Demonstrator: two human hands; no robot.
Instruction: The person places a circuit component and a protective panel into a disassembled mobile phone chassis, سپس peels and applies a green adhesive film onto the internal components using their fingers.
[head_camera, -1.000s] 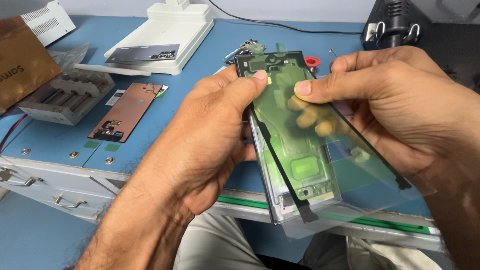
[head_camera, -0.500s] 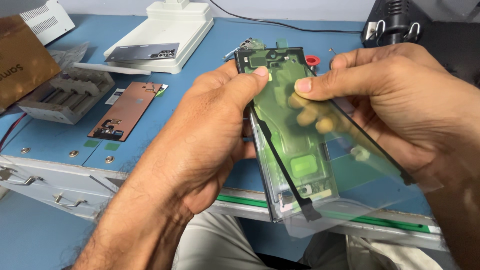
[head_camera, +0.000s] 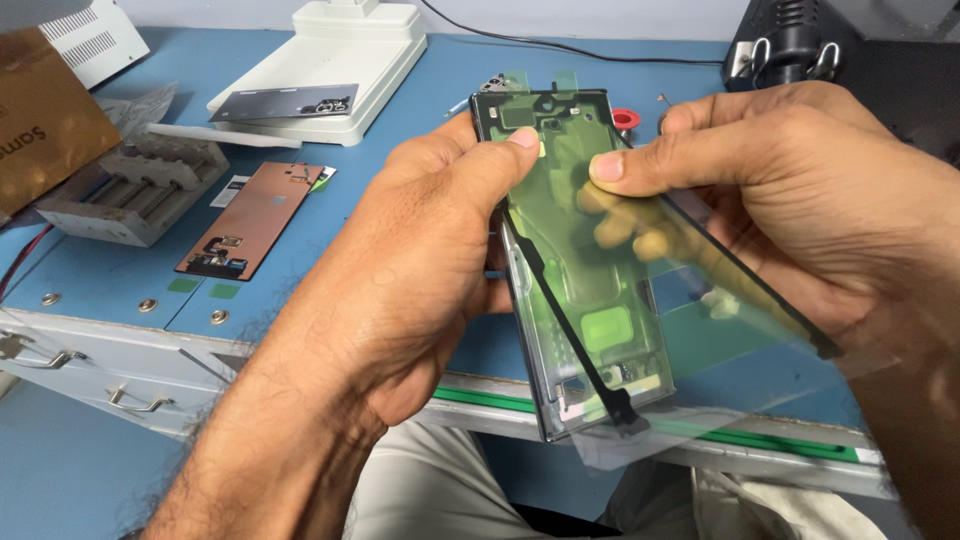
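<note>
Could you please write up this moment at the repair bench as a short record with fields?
Setting: blue workbench
Left hand: grips the phone frame along its left edge, thumb at the top
Right hand: pinches the clear adhesive film, which is lifted off the frame on the right side
Black adhesive strip: runs diagonally down the film
On the bench: copper-coloured phone part, white machine bearing a dark back cover, grey ridged tray

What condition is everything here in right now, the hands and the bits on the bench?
Left hand: gripping the open phone frame's left edge.
Right hand: pinching the clear film.
Dark rectangular open phone frame: held tilted above the bench.
Clear plastic film with black adhesive strips: partly lifted off the frame.
Copper-coloured flat panel: lying flat on the blue bench.
</note>
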